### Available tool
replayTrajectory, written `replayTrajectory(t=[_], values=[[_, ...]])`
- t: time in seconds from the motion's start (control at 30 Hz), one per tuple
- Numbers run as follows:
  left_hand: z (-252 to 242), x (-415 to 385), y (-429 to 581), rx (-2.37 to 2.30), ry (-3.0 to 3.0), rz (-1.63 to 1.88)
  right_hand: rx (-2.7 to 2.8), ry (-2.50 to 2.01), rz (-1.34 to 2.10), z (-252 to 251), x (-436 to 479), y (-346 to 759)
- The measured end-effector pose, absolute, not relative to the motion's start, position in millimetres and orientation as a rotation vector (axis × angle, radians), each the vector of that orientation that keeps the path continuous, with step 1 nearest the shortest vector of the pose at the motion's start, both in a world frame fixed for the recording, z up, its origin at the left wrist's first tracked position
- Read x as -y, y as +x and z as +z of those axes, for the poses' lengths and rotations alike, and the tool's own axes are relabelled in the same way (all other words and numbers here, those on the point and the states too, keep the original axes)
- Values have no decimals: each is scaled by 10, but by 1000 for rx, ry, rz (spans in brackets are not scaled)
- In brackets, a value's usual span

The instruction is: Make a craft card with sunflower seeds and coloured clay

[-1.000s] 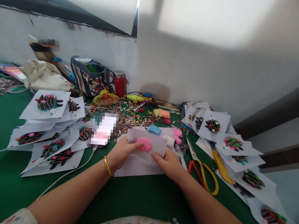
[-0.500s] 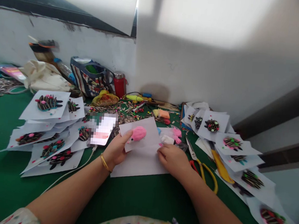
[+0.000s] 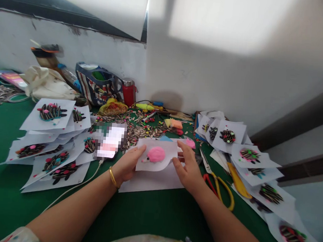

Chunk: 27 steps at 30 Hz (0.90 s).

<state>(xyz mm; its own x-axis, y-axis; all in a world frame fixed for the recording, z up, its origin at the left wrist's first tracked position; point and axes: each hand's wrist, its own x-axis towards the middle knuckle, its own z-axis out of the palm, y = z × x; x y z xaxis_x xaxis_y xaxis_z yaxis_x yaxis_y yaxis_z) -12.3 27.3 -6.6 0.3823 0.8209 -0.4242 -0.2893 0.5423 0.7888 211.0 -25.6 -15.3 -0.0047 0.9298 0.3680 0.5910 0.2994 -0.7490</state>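
Note:
A small white card (image 3: 168, 167) bears a pink clay shape (image 3: 156, 154) with a dark dot at its left end. My left hand (image 3: 128, 162) pinches the card's left edge. At the card's right edge is my right hand (image 3: 187, 166), its fingers apart; whether a fingertip touches the paper is hard to tell. Under the card lies a larger white sheet (image 3: 151, 184) on the green table (image 3: 143, 209). Pink clay (image 3: 190, 142) shows just beyond my right hand, partly hidden by it.
Scissors (image 3: 218, 181) and a yellow cutter (image 3: 239, 179) lie to the right. Cards with seed figures are piled on the left (image 3: 50, 114) and right (image 3: 249, 154). A phone (image 3: 111, 141) with a cable, scattered seeds (image 3: 139, 125), a bag (image 3: 98, 84) and a red flask (image 3: 129, 92) stand behind.
The card has moved right and slightly down, and now lies more level. My right hand has opened and risen to the card's right edge.

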Motion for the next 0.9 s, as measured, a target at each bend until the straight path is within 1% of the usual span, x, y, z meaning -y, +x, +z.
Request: replayTrajectory(t=[0.1, 0.17, 0.27, 0.47, 0.57, 0.63, 0.77, 0.9], values=[[-91, -277, -122, -975, 760, 760, 1509, -1408, 791, -230, 187, 2158], [-119, -297, -129, -1024, 855, 745, 1499, -1428, 845, -259, 151, 2172], [-166, -352, -161, -1129, 1128, 780, 1647, -1470, 712, -280, 128, 2158], [-232, -459, -274, -1269, 1910, 891, 1920, -1529, 350, -295, 150, 2132], [-244, -466, -296, -1216, 2269, 802, 2051, -1600, 114, -264, 180, 2114], [-255, -458, -287, -1162, 2399, 702, 2138, -1560, 15, -238, 211, 2071], [-293, -444, -254, -1142, 2495, 573, 2331, -1364, 95, -231, 291, 1920], [-322, -437, -246, -1165, 2532, 502, 2451, -1344, 156, -265, 341, 1789]])
